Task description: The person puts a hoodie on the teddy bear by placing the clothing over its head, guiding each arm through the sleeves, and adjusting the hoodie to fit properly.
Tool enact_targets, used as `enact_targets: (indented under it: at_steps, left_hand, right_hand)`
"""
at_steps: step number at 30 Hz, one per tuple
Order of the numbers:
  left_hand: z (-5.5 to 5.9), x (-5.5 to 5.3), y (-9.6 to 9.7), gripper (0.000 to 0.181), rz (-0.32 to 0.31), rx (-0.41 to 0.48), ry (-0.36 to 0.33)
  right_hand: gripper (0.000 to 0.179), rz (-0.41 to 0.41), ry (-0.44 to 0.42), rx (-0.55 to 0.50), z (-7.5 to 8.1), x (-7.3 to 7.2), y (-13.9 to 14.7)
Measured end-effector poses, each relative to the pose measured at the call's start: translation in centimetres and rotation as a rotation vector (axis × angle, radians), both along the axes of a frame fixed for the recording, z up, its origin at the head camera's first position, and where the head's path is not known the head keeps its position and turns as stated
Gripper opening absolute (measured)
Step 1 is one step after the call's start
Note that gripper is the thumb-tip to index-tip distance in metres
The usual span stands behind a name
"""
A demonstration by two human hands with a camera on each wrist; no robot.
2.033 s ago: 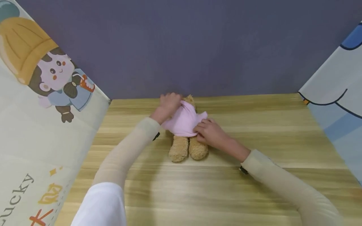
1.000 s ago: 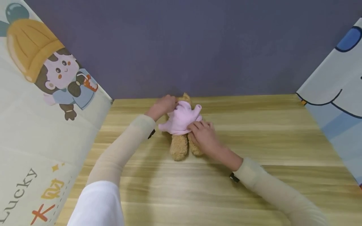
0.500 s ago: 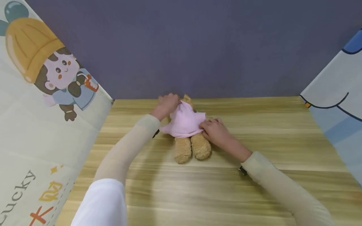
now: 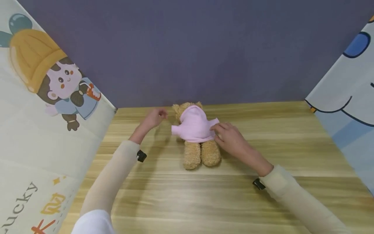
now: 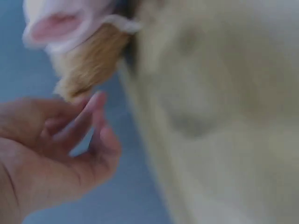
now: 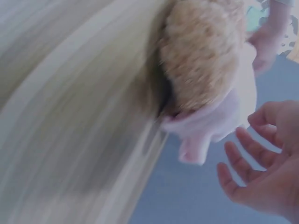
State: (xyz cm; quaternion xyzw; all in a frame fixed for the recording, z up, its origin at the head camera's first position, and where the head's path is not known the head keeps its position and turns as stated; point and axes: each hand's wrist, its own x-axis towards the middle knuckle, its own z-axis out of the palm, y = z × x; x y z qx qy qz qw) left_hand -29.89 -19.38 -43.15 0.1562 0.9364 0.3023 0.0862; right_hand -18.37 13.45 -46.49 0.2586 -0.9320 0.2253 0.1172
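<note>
A tan teddy bear [image 4: 192,156] lies on the wooden table, head at the back wall, legs pointing towards me. Its body is covered by a pink hooded top [image 4: 194,129], whose short sleeves stick out to both sides. The hood area reaches up over the head; the ears show, but no face is visible. My left hand [image 4: 152,119] hovers left of the head, fingers loosely bent and holding nothing. My right hand [image 4: 233,139] is at the top's right sleeve and hem. In the right wrist view its relaxed, spread fingers [image 6: 243,161] are beside the pink cloth, gripping nothing.
Behind the bear rises a dark purple-grey wall [image 4: 187,52]. A cartoon-printed panel [image 4: 96,139] borders the wooden table [image 4: 181,201] on the left, and another printed panel [image 4: 336,97] on the right.
My left hand has let go of the top near the head and moved left. My right hand has shifted slightly right. The bear now lies straighter, with both sleeves spread and both ears showing.
</note>
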Motion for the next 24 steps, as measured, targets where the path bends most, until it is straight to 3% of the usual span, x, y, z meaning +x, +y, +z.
enact_targets:
  at_steps: [3, 5, 7, 10, 12, 14, 17, 20, 22, 24]
  left_hand:
    - [-2.7, 1.5, 0.4, 0.031, -0.121, -0.042, -0.098]
    - [-4.2, 2.3, 1.2, 0.028, -0.164, 0.054, -0.161]
    - [-5.1, 3.0, 2.0, 0.028, -0.151, 0.224, -0.221]
    - [-5.4, 3.7, 3.1, 0.038, -0.096, 0.503, -0.282]
    - [-4.9, 4.1, 3.8, 0.042, -0.078, 0.598, -0.246]
    - [-4.1, 4.6, 4.5, 0.044, -0.093, 0.634, -0.178]
    - [-2.6, 5.4, 6.0, 0.042, -0.165, 0.57, -0.017]
    - [-1.5, 6.1, 7.4, 0.051, -0.239, 0.412, 0.138]
    - [-1.4, 6.4, 8.3, 0.057, -0.291, 0.279, 0.205]
    - [-1.7, 6.5, 8.7, 0.06, -0.316, 0.184, 0.244]
  right_hand:
    - [0.04, -0.001, -0.092, -0.017, 0.7, 0.1, -0.9]
    - [0.048, -0.012, -0.155, -0.03, 1.0, -0.2, -1.5]
    - [0.06, -0.021, -0.204, -0.053, 1.1, -0.7, -1.9]
    - [0.077, -0.01, -0.306, -0.151, 1.2, -1.7, -2.0]
    - [0.083, 0.018, -0.41, -0.266, 1.2, -2.3, -1.9]
    - [0.08, 0.063, -0.563, -0.415, 1.3, -2.8, -1.7]
    - [0.072, 0.139, -0.84, -0.608, 0.9, -3.3, -1.5]
    - [0.068, 0.141, -1.04, -0.658, 0.0, -3.7, -1.3]
    - [0.065, 0.12, -1.078, -0.648, -0.6, -3.9, -1.1]
    - [0.063, 0.107, -1.018, -0.657, -1.0, -4.1, -0.8]
